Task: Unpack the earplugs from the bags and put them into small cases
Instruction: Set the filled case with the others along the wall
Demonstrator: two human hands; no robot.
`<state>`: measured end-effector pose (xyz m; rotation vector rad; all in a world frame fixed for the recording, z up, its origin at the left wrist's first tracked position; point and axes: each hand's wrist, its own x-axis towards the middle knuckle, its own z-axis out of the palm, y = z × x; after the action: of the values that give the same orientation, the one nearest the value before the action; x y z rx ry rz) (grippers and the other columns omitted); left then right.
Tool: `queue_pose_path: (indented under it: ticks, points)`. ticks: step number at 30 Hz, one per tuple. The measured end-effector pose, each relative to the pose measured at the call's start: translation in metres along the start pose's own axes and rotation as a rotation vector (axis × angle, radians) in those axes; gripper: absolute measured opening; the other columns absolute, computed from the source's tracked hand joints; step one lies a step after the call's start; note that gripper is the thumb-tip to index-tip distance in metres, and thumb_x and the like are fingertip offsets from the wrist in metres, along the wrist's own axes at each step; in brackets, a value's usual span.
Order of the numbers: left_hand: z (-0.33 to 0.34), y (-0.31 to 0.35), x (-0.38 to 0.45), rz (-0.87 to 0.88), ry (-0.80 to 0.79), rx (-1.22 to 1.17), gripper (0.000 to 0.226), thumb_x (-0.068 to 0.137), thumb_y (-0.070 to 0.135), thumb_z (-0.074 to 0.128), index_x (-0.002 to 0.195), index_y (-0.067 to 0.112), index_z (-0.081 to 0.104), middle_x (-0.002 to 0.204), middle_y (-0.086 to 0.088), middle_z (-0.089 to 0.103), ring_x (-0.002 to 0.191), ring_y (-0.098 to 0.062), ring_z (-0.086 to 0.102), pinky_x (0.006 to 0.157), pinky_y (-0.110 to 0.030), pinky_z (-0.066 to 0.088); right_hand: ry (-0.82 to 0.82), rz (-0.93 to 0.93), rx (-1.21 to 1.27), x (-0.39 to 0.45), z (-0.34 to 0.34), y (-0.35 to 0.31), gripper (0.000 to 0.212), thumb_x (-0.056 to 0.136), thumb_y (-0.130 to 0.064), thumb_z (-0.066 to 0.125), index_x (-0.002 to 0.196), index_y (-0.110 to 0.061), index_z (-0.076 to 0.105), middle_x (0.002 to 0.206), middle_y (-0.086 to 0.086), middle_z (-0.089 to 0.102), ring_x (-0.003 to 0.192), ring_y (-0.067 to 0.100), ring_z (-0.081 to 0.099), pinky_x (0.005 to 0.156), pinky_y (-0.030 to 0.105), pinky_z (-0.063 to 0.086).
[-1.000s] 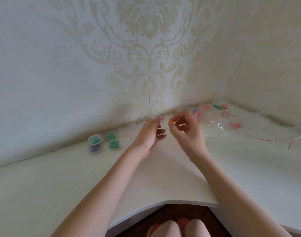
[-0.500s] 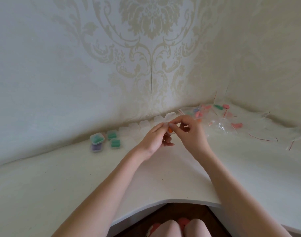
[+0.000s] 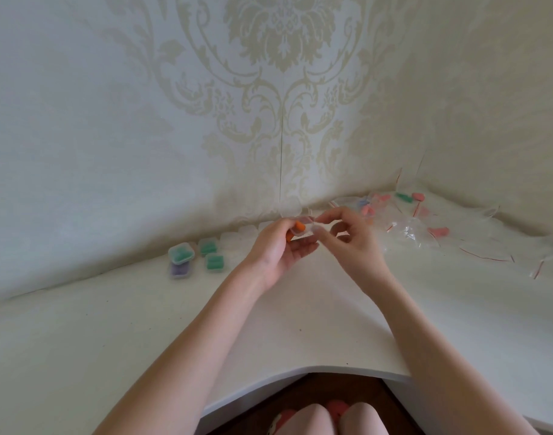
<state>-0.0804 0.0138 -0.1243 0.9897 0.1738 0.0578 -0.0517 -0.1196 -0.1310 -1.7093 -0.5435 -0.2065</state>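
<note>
My left hand (image 3: 279, 249) holds a small clear case (image 3: 303, 228) above the white desk, with orange earplugs (image 3: 295, 230) showing inside it and between my fingers. My right hand (image 3: 352, 240) pinches the case's right edge with thumb and forefinger. Three closed cases with green earplugs (image 3: 209, 254) and one with purple earplugs (image 3: 179, 270) lie at the left by the wall. Clear bags with pink, green and blue earplugs (image 3: 403, 211) are piled in the right corner.
A row of empty clear cases (image 3: 247, 231) lines the wall behind my hands. Empty bags with red strips (image 3: 485, 255) spread over the right part of the desk (image 3: 143, 324). The desk's curved front edge (image 3: 300, 370) lies above my knees.
My hands have come together lower over the desk. The clear case now sits in my left hand with the orange earplugs in it, and my right fingers have shifted to its edge.
</note>
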Motion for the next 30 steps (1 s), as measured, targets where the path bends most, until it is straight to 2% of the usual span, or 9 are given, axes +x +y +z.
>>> queue_pose_path:
  ticks: [2, 6, 10, 12, 18, 22, 25, 28, 30]
  points:
    - [-0.002, 0.002, 0.0, -0.037, 0.008, -0.062, 0.022, 0.089, -0.003, 0.041, 0.08, 0.003, 0.061, 0.063, -0.005, 0.063, 0.075, -0.026, 0.067, 0.071, -0.032, 0.057, -0.035, -0.055, -0.103, -0.003, 0.005, 0.004, 0.022, 0.078, -0.018, 0.075, 0.085, -0.033, 0.06, 0.092, -0.018, 0.061, 0.078, 0.008, 0.053, 0.065, 0.019, 0.04]
    - [-0.006, 0.002, 0.002, -0.093, -0.04, -0.195, 0.019, 0.09, 0.0, 0.037, 0.098, 0.003, 0.054, 0.068, -0.008, 0.059, 0.087, -0.028, 0.069, 0.09, -0.038, 0.051, 0.027, -0.109, -0.21, -0.003, 0.008, 0.012, 0.03, 0.075, -0.019, 0.078, 0.092, -0.022, 0.054, 0.097, -0.014, 0.055, 0.083, 0.005, 0.05, 0.067, 0.013, 0.037]
    - [-0.004, 0.0, 0.002, -0.137, -0.099, -0.261, 0.02, 0.082, 0.0, 0.041, 0.099, 0.003, 0.052, 0.085, -0.019, 0.063, 0.087, -0.03, 0.061, 0.103, -0.036, 0.04, -0.001, -0.163, -0.322, -0.003, 0.009, 0.016, 0.019, 0.075, -0.018, 0.078, 0.088, -0.024, 0.065, 0.098, -0.01, 0.049, 0.088, -0.002, 0.046, 0.072, 0.005, 0.033]
    - [-0.004, -0.002, 0.002, -0.144, -0.125, -0.271, 0.019, 0.081, 0.0, 0.04, 0.095, 0.003, 0.054, 0.084, -0.018, 0.066, 0.09, -0.03, 0.06, 0.105, -0.035, 0.038, -0.001, -0.174, -0.329, -0.002, 0.009, 0.018, 0.021, 0.076, -0.017, 0.076, 0.091, -0.029, 0.068, 0.101, -0.011, 0.047, 0.093, -0.002, 0.045, 0.075, 0.005, 0.032]
    - [-0.005, -0.002, 0.002, -0.149, -0.149, -0.2, 0.019, 0.09, 0.004, 0.035, 0.089, 0.006, 0.054, 0.067, -0.007, 0.061, 0.076, -0.022, 0.057, 0.084, -0.032, 0.051, -0.019, -0.167, -0.364, -0.001, 0.01, 0.022, 0.026, 0.08, -0.021, 0.074, 0.096, -0.041, 0.071, 0.105, -0.015, 0.046, 0.102, 0.016, 0.047, 0.078, 0.019, 0.033]
    - [-0.006, -0.003, 0.002, -0.177, -0.166, -0.122, 0.03, 0.087, 0.002, 0.037, 0.07, 0.009, 0.061, 0.085, -0.012, 0.067, 0.089, -0.027, 0.065, 0.077, -0.03, 0.054, -0.018, -0.162, -0.417, -0.001, 0.009, 0.021, 0.014, 0.079, -0.019, 0.074, 0.089, -0.028, 0.073, 0.096, -0.022, 0.046, 0.104, 0.014, 0.046, 0.079, 0.02, 0.034]
    - [-0.007, -0.002, 0.004, -0.16, -0.105, -0.106, 0.018, 0.088, 0.0, 0.042, 0.085, 0.006, 0.059, 0.104, -0.017, 0.064, 0.094, -0.027, 0.064, 0.084, -0.032, 0.055, 0.061, -0.123, -0.326, 0.001, 0.006, 0.017, 0.008, 0.082, -0.019, 0.072, 0.084, -0.026, 0.068, 0.092, -0.013, 0.056, 0.091, 0.009, 0.049, 0.07, 0.013, 0.034]
    - [-0.006, -0.001, 0.006, -0.102, -0.008, -0.053, 0.022, 0.087, -0.008, 0.04, 0.093, 0.001, 0.059, 0.101, -0.016, 0.066, 0.088, -0.023, 0.068, 0.084, -0.031, 0.055, 0.166, 0.0, -0.026, 0.002, 0.003, 0.007, 0.01, 0.086, -0.01, 0.066, 0.09, -0.018, 0.06, 0.078, -0.006, 0.059, 0.066, -0.002, 0.05, 0.061, 0.009, 0.038]
    - [-0.004, -0.002, 0.006, -0.084, -0.003, 0.009, 0.025, 0.085, -0.011, 0.038, 0.097, 0.0, 0.059, 0.096, -0.015, 0.069, 0.086, -0.023, 0.071, 0.08, -0.03, 0.057, 0.147, 0.025, 0.087, 0.001, 0.002, 0.003, 0.012, 0.089, -0.005, 0.061, 0.097, -0.013, 0.059, 0.073, -0.006, 0.058, 0.062, -0.003, 0.053, 0.06, 0.01, 0.04]
